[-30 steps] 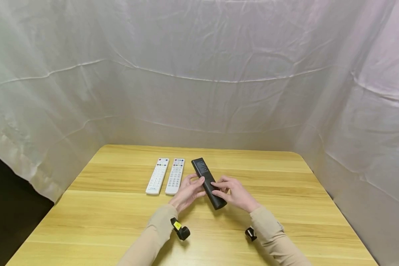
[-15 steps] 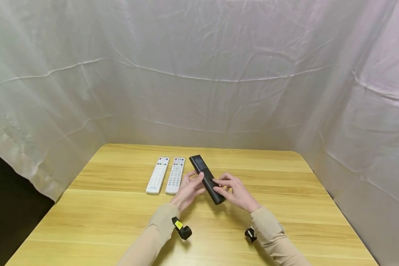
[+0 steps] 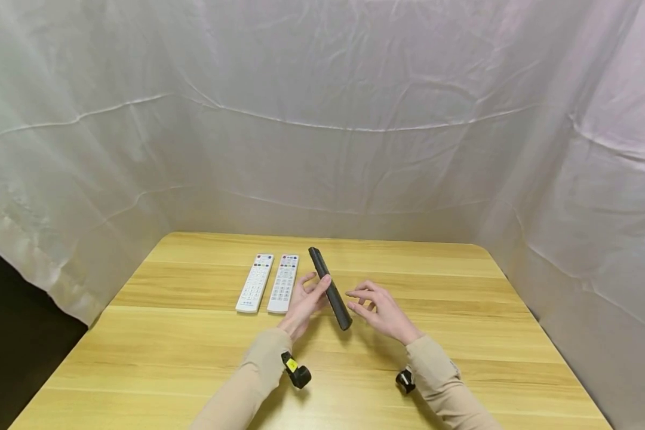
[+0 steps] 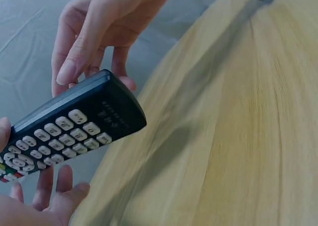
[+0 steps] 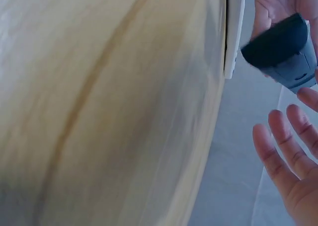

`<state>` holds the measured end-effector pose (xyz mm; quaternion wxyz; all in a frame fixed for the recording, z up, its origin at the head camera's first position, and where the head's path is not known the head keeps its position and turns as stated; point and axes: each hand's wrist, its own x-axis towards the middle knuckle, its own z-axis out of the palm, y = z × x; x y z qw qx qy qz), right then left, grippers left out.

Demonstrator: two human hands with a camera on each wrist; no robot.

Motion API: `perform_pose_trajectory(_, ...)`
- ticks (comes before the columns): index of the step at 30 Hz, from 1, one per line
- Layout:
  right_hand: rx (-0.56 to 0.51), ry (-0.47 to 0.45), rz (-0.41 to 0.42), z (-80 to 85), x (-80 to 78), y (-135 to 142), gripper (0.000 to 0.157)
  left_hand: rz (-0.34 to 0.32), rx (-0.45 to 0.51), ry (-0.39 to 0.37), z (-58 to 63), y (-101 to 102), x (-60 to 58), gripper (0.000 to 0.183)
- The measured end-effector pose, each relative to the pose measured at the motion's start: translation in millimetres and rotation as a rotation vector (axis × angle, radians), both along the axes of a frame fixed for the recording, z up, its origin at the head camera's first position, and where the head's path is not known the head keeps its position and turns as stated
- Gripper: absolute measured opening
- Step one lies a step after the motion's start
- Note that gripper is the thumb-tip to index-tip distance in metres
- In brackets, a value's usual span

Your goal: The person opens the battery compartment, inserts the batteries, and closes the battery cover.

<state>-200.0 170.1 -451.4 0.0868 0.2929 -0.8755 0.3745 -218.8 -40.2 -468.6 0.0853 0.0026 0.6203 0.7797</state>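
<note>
My left hand grips a black remote control by its middle, thumb along one long side and fingers behind. The remote is held above the table, turned so that a narrow edge faces the head view. In the left wrist view its button face shows, with rows of pale keys and some coloured ones partly cut off at the frame's edge. My right hand hovers just right of the remote with relaxed, slightly bent fingers and nothing in them. From the right wrist view, the remote's end points towards the camera, with the right fingers spread below it.
Two white remote controls lie side by side, buttons up, left of my hands on the wooden table. Grey-white cloth hangs around the table's back and sides. Small black cameras sit on both wrists.
The black remote has turned from showing its labelled back to showing its narrow edge. My right fingers, which were on its back, have come off it; the left hand keeps its hold.
</note>
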Motion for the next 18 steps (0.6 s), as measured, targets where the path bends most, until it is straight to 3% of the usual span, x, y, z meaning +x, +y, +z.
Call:
perform_pose_trajectory(6,0.007,0.002,-0.037,-0.4,-0.1,0.0,0.028,0.068,-0.081,0.02,1.7,2.6,-1.7,0.087)
perform_pose_trajectory(9,0.009,0.003,-0.055,0.1,0.3,0.0,0.028,0.14,-0.161,0.028,3.1,4.1,-3.4,0.084)
perform_pose_trajectory(14,0.02,-0.005,-0.078,-0.1,0.7,0.1,0.028,0.312,-0.496,0.073,6.3,6.6,-8.1,0.072)
perform_pose_trajectory(18,0.028,-0.006,-0.091,-1.3,0.5,0.2,0.028,0.368,-0.746,0.137,7.1,8.2,-15.3,0.07)
